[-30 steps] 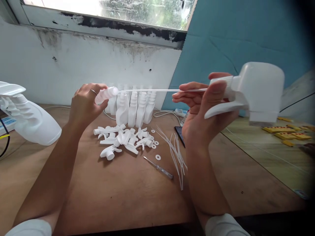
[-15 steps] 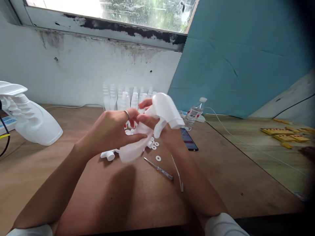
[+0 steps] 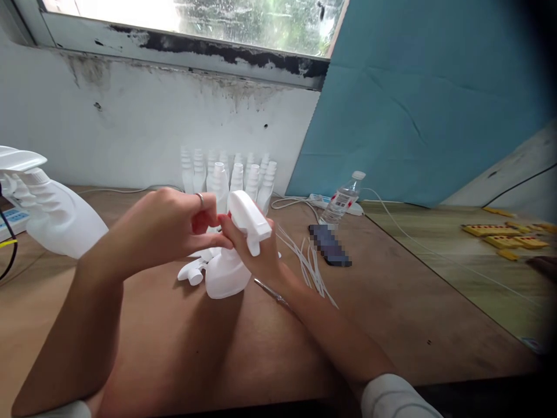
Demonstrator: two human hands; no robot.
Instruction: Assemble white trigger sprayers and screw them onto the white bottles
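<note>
A white spray bottle (image 3: 228, 274) stands tilted before me, with a trigger spray head (image 3: 248, 215) on top. Around its neck, just under the head, my right hand (image 3: 265, 252) is closed. My left hand (image 3: 174, 223), wearing a ring, pinches at the neck from the left, thumb and fingers meeting beside my right thumb. The collar between both hands is hidden. A loose trigger spray head (image 3: 191, 273) lies left of the bottle. To the right, a slim screwdriver (image 3: 267, 289) is partly covered by my right forearm.
Several white bottles without heads (image 3: 220, 180) stand by the wall. A large spray bottle (image 3: 65, 215) is at left. Thin white tubes (image 3: 308, 264), a phone (image 3: 329, 245) and a clear water bottle (image 3: 343, 200) lie or stand at right. Yellow pieces (image 3: 496, 232) are farther right.
The spray bottle has come down and left, turning more upright. My left hand has shifted from the bottle's body to its neck. The tubes and phone are less covered now.
</note>
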